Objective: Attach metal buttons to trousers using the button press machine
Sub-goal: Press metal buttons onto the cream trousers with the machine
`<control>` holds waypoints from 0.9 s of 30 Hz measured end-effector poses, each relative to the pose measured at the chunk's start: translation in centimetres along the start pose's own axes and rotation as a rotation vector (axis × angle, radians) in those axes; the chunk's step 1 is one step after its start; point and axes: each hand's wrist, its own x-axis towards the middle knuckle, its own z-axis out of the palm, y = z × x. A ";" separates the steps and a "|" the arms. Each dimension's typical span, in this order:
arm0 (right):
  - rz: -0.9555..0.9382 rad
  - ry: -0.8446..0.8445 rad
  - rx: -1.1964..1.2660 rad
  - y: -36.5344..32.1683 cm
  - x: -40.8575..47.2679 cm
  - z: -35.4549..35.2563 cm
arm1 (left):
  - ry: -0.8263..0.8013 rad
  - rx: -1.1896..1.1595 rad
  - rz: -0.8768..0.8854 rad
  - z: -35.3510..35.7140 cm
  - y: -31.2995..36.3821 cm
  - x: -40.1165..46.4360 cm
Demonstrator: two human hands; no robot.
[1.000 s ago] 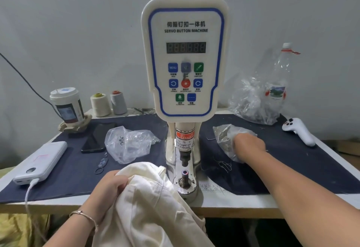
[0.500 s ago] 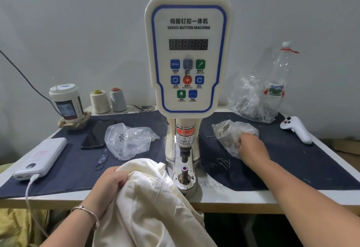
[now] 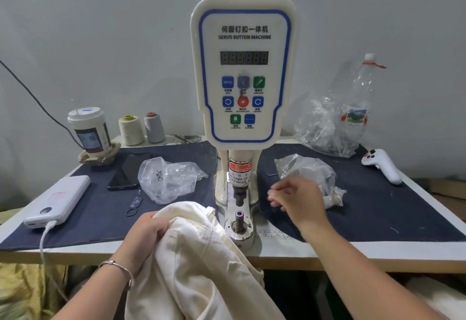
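At the lower centre of the frame the left hand (image 3: 145, 237) has its fingers curled tight into a bunch of the cream trousers (image 3: 199, 264), which hang over the front edge of the surface (image 3: 327, 250), their top fold lying just beside the lower die (image 3: 239, 220) of the button press machine (image 3: 243, 72). Right of the machine, the right hand (image 3: 301, 205) hovers over the dark cloth with blurred fingers bent together, in front of a clear plastic bag (image 3: 306, 171); I cannot tell whether they pinch a button. A second bag (image 3: 169, 179) lies at centre left.
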 end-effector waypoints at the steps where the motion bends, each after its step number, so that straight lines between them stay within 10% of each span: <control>1: 0.051 -0.066 0.068 -0.6 -0.6 0.8 | 0.001 0.010 -0.002 0.0 0.0 0.0; 27: 0.457 -0.194 0.455 -2.6 -2.8 3.3 | 0.014 0.050 0.012 0.0 -0.2 0.0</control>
